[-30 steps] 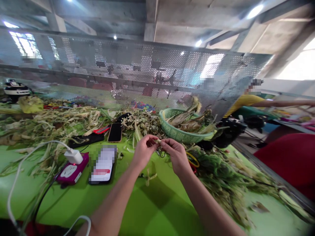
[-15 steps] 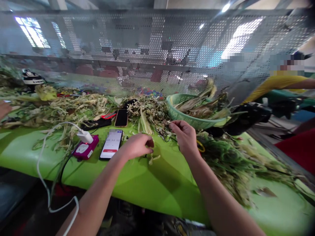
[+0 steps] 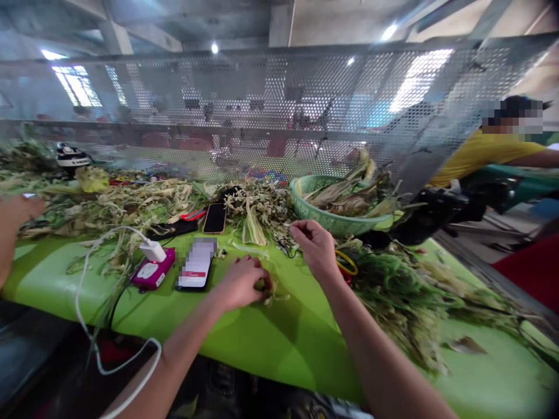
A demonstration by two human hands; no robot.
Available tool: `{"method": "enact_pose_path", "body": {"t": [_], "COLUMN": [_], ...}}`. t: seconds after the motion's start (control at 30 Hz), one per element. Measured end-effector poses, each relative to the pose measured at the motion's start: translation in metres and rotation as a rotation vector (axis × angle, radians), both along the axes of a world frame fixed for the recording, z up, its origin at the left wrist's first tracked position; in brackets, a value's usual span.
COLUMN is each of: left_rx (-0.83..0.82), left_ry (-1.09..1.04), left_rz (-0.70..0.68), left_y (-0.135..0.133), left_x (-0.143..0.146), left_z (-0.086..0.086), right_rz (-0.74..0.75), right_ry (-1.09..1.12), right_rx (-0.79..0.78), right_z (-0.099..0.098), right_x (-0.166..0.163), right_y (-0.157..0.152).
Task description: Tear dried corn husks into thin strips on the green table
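My left hand (image 3: 244, 282) rests low over the green table cover (image 3: 279, 349), its fingers curled round a small piece of corn husk (image 3: 274, 292) whose ragged ends stick out to the right. Farther right and a little higher, my right hand (image 3: 315, 247) has thumb and forefinger pinched together. What lies between those fingertips is too small to make out. Just beyond the right hand is a heap of small knotted husk bits (image 3: 262, 201), with a flat pale husk strip (image 3: 253, 227) in front of it. A thin dark wire (image 3: 288, 251) lies near the right fingertips.
To the left are a phone with a lit screen (image 3: 196, 265), a dark phone (image 3: 215, 218), red-handled pliers (image 3: 193, 215) and a magenta power socket (image 3: 152, 270) with a white cable. A green basket (image 3: 301, 203) holds husks; green fibres (image 3: 402, 279) lie right. Another person's hand (image 3: 20, 212) is far left.
The view has tilted up slightly. My left hand has lowered and closed round the small husk piece. My right hand keeps its pinch. The other person's hand reaches farther in at left.
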State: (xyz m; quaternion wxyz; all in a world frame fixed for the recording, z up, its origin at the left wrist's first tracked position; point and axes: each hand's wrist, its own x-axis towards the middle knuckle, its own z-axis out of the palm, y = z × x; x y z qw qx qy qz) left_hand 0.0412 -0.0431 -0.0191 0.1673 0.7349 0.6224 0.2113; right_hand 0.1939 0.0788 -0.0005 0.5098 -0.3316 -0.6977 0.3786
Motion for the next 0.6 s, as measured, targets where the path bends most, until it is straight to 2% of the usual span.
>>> {"method": "enact_pose_path", "body": {"t": [0.13,0.27,0.4,0.5,0.6], "left_rx": [0.125,0.233,0.181,0.178,0.176], "left_ry": [-0.111,-0.482,-0.923,-1.048,-1.069], "left_rz": [0.147,0.319,0.327,0.299,0.261], "left_y": [0.004,0.019,0.033,0.039,0.042], "left_x": [0.003,0.002,0.005,0.011,0.017], "left_z": [0.004,0.005,0.005,0.01,0.018], "right_rz": [0.067,0.169,0.305,0.35,0.311], "right_ry": [0.104,0.217,0.217,0.172,0.117], "right_rx": [-0.099,-0.186,-0.265,-0.276,-0.249], "right_z": [0.006,0.015,0.021,0.021,0.019], "right_x": [0.001,0.004,0.005,0.004,0.004], "right_y": [-0.003,-0.007,-0.013,-0.014,-0.012]}}
